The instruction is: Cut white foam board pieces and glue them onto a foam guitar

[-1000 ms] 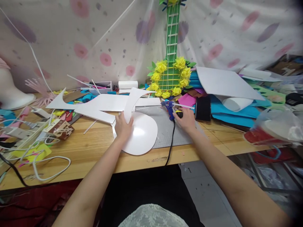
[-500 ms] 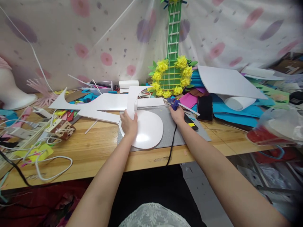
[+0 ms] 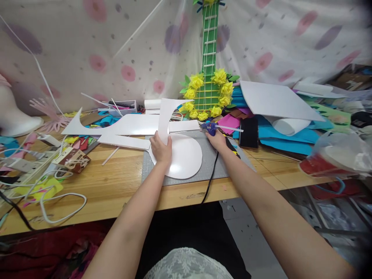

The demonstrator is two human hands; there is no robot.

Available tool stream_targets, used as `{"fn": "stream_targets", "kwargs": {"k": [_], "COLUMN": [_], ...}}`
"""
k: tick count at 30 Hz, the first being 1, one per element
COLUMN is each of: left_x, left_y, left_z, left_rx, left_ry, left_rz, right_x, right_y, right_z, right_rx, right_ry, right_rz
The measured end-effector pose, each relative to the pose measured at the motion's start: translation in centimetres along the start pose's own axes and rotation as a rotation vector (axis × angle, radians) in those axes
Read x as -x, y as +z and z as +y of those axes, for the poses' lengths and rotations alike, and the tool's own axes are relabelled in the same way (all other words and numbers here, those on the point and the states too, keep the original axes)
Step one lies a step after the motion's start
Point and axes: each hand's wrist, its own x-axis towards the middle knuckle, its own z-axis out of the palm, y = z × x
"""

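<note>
My left hand (image 3: pixel 161 149) is closed on a white foam board piece (image 3: pixel 186 157) with a rounded end, lying over a grey cutting mat (image 3: pixel 210 166). A curved white strip (image 3: pixel 166 114) rises from just behind those fingers. In my right hand (image 3: pixel 216 140) is a blue hot glue gun (image 3: pixel 209 128), with a white glue stick (image 3: pixel 231 128) poking out of its back to the right. Its nozzle points left, near the end of a flat white strip (image 3: pixel 184 126). Fingers partly hide the gun's handle. A black cord runs from it over the table edge.
A green paper guitar (image 3: pixel 209 66) with yellow flowers leans against the curtain. Larger white cut-out boards (image 3: pixel 133 124) lie left. Blue sheets (image 3: pixel 286 137) and a white board (image 3: pixel 279 99) are piled right, near a plastic cup (image 3: pixel 328 159). Cables and a power strip (image 3: pixel 37 166) crowd the left.
The rounded board and my left hand have shifted slightly right and up. The glue gun has turned a little, and its glue stick now lies nearer level. The camera view has shifted slightly.
</note>
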Motion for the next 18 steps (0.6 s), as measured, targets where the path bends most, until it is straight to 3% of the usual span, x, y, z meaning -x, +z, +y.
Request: {"fn": "stream_targets", "kwargs": {"k": [4,8,12,18], "left_x": [-0.4,-0.8,-0.6,-0.4], "left_y": [-0.7,-2.1,-3.2,-4.0], "left_z": [-0.4,-1.2,-1.5,-2.4], "left_rx": [0.011,0.016,-0.021,0.011], "left_ry": [0.062,0.061,0.036,-0.019], "left_rz": [0.025,-0.016,-0.129,-0.206], "right_x": [0.9,2.6,3.5,2.5], "right_y": [-1.3,-3.5,-4.3,-6.7], "right_z": [0.9,3.3,5.2,5.8], "right_rx": [-0.132,0.15,0.369,0.444], "right_ry": [-0.104,-0.156,-0.103,0.018], "right_rz": [0.093,0.204,0.105,-0.089]}}
